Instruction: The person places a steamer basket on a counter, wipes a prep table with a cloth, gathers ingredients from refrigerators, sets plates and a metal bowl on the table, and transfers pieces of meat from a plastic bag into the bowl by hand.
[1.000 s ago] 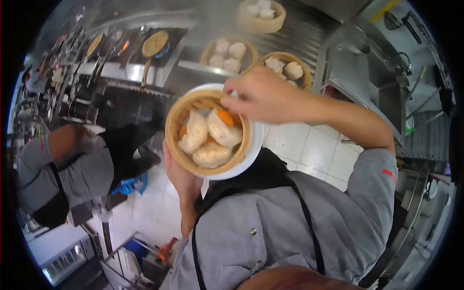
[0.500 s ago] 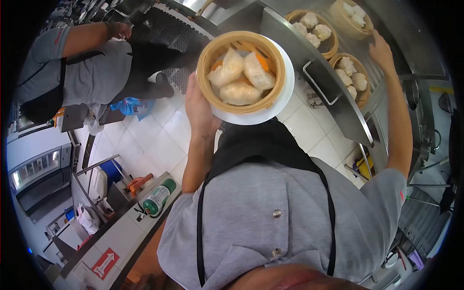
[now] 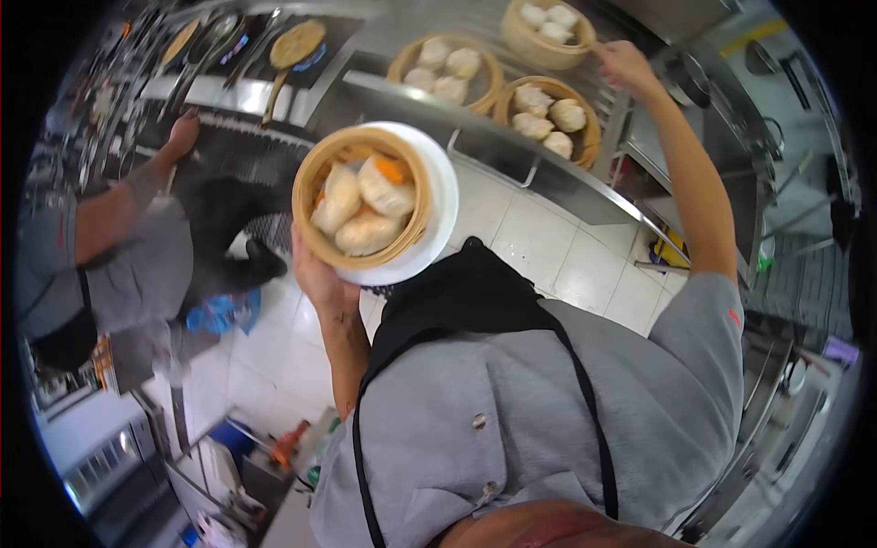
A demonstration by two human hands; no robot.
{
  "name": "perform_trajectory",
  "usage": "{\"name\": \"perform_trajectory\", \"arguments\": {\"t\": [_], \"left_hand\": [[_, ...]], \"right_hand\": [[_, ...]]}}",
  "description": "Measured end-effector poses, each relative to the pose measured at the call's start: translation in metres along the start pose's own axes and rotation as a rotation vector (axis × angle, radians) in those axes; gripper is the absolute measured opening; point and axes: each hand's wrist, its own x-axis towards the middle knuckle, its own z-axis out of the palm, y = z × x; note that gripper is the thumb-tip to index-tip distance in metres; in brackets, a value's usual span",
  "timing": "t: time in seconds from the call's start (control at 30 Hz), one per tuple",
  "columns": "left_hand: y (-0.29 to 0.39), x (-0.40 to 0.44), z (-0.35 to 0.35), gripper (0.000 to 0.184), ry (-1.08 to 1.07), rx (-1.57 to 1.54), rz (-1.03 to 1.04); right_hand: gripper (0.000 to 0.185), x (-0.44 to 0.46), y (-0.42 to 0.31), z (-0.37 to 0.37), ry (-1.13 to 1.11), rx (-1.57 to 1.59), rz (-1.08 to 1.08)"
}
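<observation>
My left hand (image 3: pixel 322 279) is closed on a white plate (image 3: pixel 442 205), supporting it from below. On that plate stands a round bamboo steamer basket (image 3: pixel 423 205) holding three pale dumplings (image 3: pixel 370 235), with orange slices among them. At the upper right, my right hand (image 3: pixel 625 67) grips the rim of another bamboo steamer basket (image 3: pixel 541 57) of white dumplings on the metal counter. Two more baskets of dumplings, a left one (image 3: pixel 494 91) and a right one (image 3: pixel 592 117), sit in front of it.
A metal panel with a bar handle (image 3: pixel 493 164) fronts the counter. At left, a co-worker (image 3: pixel 128 274) in grey and black reaches toward the stove. A pan with a flat yellow food (image 3: pixel 298 44) is over a blue flame. White tiles (image 3: pixel 530 242) cover the floor.
My view has turned, so the counter baskets appear farther left. The plate and its basket sit lower and left in view. My right hand stays at the same basket. The co-worker's arm now extends toward the stove.
</observation>
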Motion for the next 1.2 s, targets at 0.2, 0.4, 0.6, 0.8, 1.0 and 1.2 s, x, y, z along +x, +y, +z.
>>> {"name": "perform_trajectory", "arguments": {"t": [0.2, 0.4, 0.6, 0.8, 1.0, 1.2], "left_hand": [[0.007, -0.001, -0.002, 0.030, 0.052, 0.080, -0.015], [0.013, 0.004, -0.019, 0.040, -0.004, 0.099, 0.003], [0.016, 0.011, -0.034, 0.029, 0.013, 0.047, -0.068], [0.021, 0.013, -0.023, 0.025, 0.073, -0.011, -0.149], [0.025, 0.011, -0.030, 0.026, -0.037, 0.024, -0.203], [0.039, 0.003, -0.039, 0.022, 0.018, 0.086, -0.294]], "right_hand": [[0.051, 0.010, -0.025, 0.025, 0.072, 0.203, 0.281], [0.044, 0.018, -0.019, 0.008, 0.057, 0.228, 0.074], [0.039, -0.013, -0.040, -0.063, 0.191, -0.252, -0.493], [0.034, -0.152, -0.193, -0.024, -0.023, -0.052, -0.120], [0.039, -0.205, -0.225, 0.091, -0.334, -0.011, -0.611], [0.043, -0.229, -0.232, 0.136, -0.479, -0.229, -0.483]]}}
